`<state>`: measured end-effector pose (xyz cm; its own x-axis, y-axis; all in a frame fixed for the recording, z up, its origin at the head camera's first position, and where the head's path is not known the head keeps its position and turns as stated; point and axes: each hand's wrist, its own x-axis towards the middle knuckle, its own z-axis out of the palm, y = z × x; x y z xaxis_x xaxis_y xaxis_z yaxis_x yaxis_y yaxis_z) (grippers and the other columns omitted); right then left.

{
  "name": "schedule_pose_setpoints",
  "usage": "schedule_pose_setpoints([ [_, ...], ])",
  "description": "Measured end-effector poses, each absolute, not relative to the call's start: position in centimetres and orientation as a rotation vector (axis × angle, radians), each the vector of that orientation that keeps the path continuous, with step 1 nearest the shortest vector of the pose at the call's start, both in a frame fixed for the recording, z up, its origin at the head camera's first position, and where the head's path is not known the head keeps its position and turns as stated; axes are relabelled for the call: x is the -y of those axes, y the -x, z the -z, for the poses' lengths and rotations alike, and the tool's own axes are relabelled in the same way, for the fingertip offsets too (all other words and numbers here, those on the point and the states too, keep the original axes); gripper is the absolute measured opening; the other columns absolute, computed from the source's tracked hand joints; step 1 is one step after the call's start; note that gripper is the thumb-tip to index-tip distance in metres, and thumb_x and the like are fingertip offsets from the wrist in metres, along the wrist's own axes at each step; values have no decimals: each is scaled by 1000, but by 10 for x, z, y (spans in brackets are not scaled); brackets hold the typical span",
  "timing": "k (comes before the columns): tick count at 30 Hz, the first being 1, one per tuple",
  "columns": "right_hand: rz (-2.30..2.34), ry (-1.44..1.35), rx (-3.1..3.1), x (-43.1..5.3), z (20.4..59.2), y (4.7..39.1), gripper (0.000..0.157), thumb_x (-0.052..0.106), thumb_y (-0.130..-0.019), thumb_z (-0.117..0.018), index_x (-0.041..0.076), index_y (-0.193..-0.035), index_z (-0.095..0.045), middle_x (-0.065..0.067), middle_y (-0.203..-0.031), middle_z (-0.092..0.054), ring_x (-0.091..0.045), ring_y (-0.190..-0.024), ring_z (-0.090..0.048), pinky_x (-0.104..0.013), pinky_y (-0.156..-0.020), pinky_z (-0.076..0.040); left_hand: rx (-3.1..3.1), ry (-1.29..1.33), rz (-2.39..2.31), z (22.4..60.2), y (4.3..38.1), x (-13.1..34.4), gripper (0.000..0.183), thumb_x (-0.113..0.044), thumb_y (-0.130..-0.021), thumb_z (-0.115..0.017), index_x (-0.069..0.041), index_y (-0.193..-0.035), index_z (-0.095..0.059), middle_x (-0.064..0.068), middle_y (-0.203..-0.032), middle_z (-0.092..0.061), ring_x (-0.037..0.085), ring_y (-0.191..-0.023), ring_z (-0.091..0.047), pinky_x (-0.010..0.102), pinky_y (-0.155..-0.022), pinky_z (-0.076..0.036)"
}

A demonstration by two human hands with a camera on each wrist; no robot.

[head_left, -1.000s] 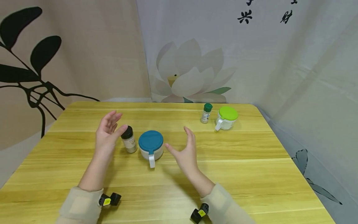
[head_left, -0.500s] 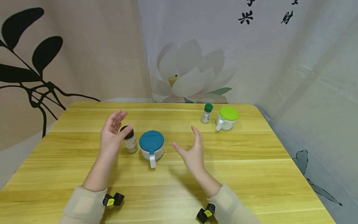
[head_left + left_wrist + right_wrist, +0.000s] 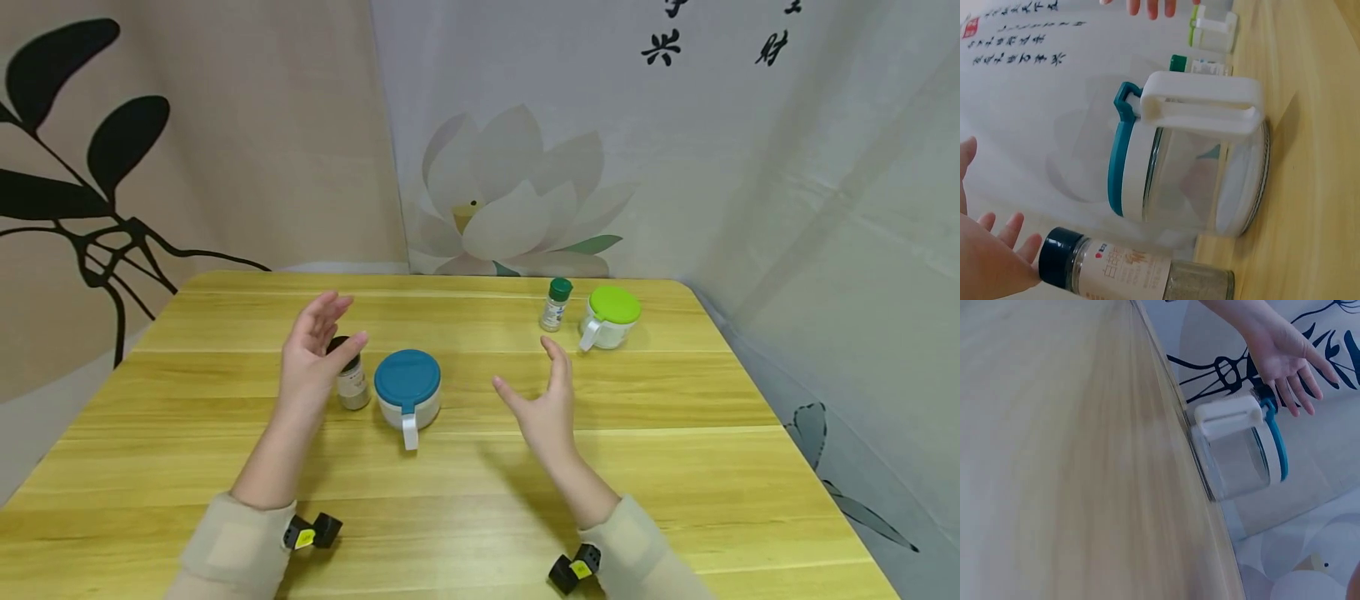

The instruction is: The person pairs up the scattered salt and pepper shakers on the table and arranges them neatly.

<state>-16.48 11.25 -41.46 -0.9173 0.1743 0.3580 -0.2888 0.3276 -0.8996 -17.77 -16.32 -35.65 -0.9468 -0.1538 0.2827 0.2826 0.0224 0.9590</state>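
My left hand (image 3: 309,371) is raised by the black-capped spice bottle (image 3: 352,387), its thumb partly covering the cap in the head view. Whether it touches the cap I cannot tell. Just right of that bottle stands a clear glass jar with a blue lid (image 3: 407,379) and a white handle (image 3: 1200,103) toward me. My right hand (image 3: 551,417) hovers farther right, thumb and fingers spread apart, holding nothing. In the left wrist view the spice bottle's label (image 3: 1125,269) shows, with greyish powder below it.
At the back right stand a small green-capped bottle (image 3: 553,312) and a jar with a lime-green lid (image 3: 613,305). All rest upright on the wooden table (image 3: 420,517). A printed curtain (image 3: 517,67) hangs behind the far edge.
My right hand has moved right, away from the blue-lidded jar. My left hand has drifted slightly right, its thumb coming farther across the spice bottle's cap. Bottles and jars stay put.
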Motion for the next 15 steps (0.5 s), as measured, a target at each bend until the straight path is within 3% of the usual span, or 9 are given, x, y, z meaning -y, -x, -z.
schedule_pose_setpoints([
  [15, -1582, -63, 2178, -133, 411, 166, 85, 24, -77, -82, 3, -144, -32, -12, -148, -31, -28, -137, -26, -51, -110, -19, 2030, 207, 1987, 354, 179, 144, 64, -10, -87, -71, -11, -143, -39, 6, -140, -48, 17, -132, -38, 35, -111, -23],
])
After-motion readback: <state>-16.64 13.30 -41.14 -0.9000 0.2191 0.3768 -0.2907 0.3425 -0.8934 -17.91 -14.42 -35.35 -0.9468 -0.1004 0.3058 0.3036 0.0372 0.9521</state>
